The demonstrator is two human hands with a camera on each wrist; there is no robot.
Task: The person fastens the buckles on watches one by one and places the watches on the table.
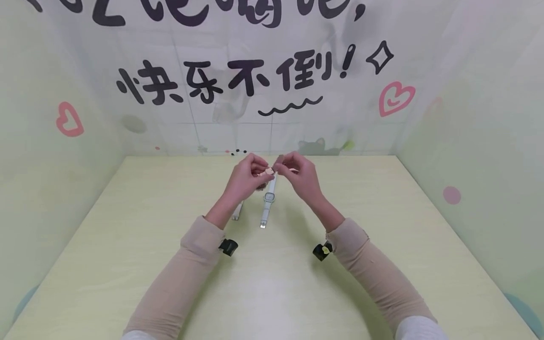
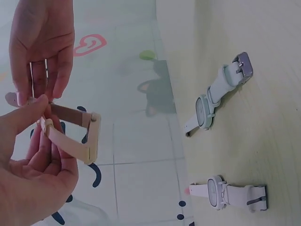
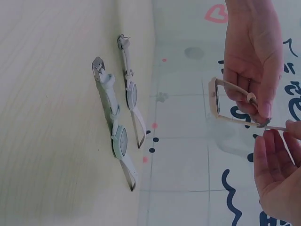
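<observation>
Your left hand (image 1: pixel 244 177) pinches peach watch (image 2: pixel 95 139) at buckle (image 3: pixel 266 122); your right hand (image 1: pixel 301 174) pinches strap tip (image 2: pixel 11 99). Watch looped, held clear of bench (image 1: pixel 263 293). Pull too hard with right fingers: strap may slip from buckle. Ease left pinch too soon: watch may fall near pale green watch (image 2: pixel 202 112). Prong and holes hard to make out; dial edge-on, unreadable. Head view: left hand partly covers whitish watch (image 2: pixel 240 194).

The back wall (image 1: pixel 344 125) bears lettering (image 1: pixel 249 78): "快乐不倒!"
</observation>
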